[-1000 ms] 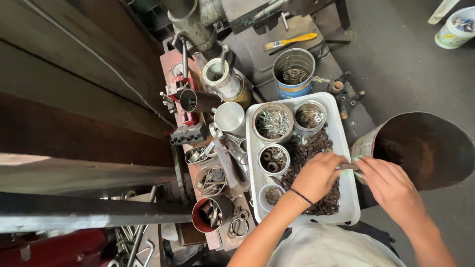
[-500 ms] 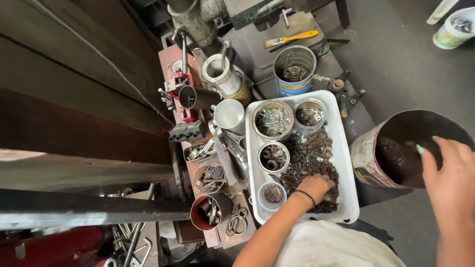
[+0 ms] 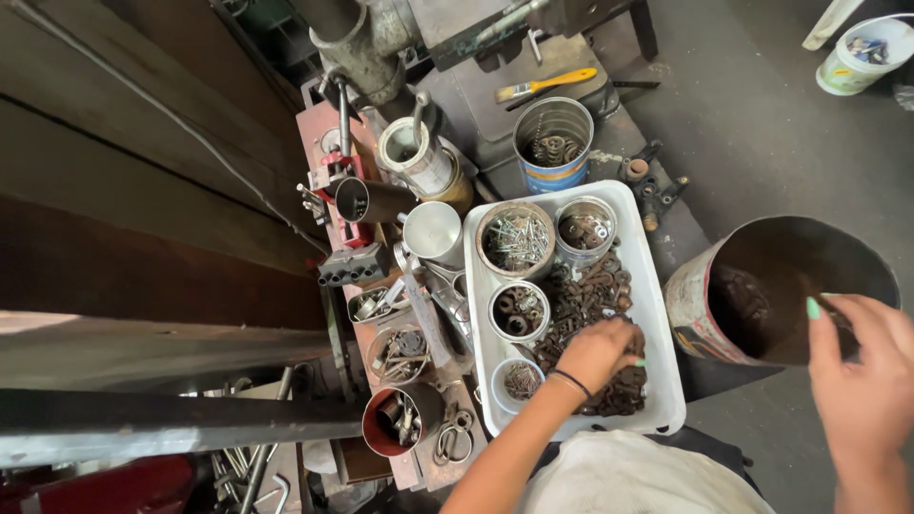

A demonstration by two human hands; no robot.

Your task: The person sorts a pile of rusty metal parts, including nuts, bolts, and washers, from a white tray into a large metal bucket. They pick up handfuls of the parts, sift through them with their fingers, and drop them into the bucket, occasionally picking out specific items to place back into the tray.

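Your left hand [image 3: 598,350] rests palm down in a white plastic tray [image 3: 666,381], fingers curled into the heap of rusty nuts and bolts [image 3: 595,290] that fills the tray's right half. Whether those fingers pinch a piece, you cannot tell; they are buried in the heap. The heap runs lengthwise up the tray, away from your body, so most of it lies ahead of this hand.

Your right hand [image 3: 871,381] is well apart from the tray, at the near rim of a large rusty can [image 3: 752,295] that stands just right of it. Its fingers are loosely spread, holding nothing visible. The left hand is far nearer the hardware.

Along the tray's left side stand small tins: one of bright screws [image 3: 515,238], one of washers [image 3: 585,228], one of dark nuts [image 3: 519,312].
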